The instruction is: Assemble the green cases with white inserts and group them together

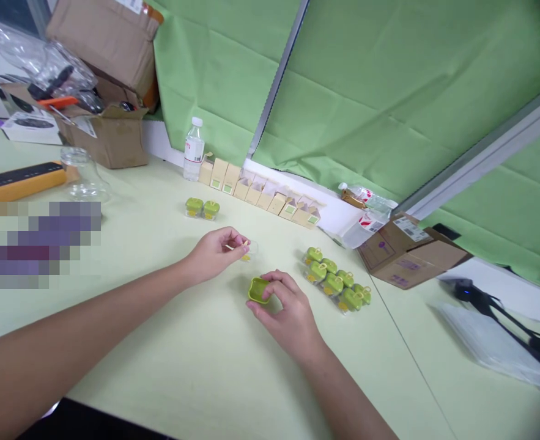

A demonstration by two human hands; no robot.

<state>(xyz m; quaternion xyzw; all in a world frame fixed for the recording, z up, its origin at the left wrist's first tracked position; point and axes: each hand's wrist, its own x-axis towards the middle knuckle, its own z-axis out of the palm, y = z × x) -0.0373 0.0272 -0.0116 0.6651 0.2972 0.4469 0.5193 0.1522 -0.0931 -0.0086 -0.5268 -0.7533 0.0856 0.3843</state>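
Note:
My right hand (292, 315) grips a small green lid (258, 291) by its edges, hollow side facing up toward me. Thumb and forefinger of my left hand (219, 252) are pinched around a small pale-yellow piece, too small to make out well. Just beyond those fingertips stands a little clear container (252, 249) with a yellow mark, partly hidden by the hand. Two lidded green-topped containers (211, 209) sit farther back on the left. To the right of my right hand is a cluster of several more green-lidded containers (332, 283) with yellow loops on top.
Several small tan cartons (255, 189) line the table's back edge. A water bottle (193, 150) stands at their left; other bottles (364, 227) lean by a cardboard box (407, 252). At left are an open box (109, 137), a clear jar (84, 177) and a power strip (26, 177).

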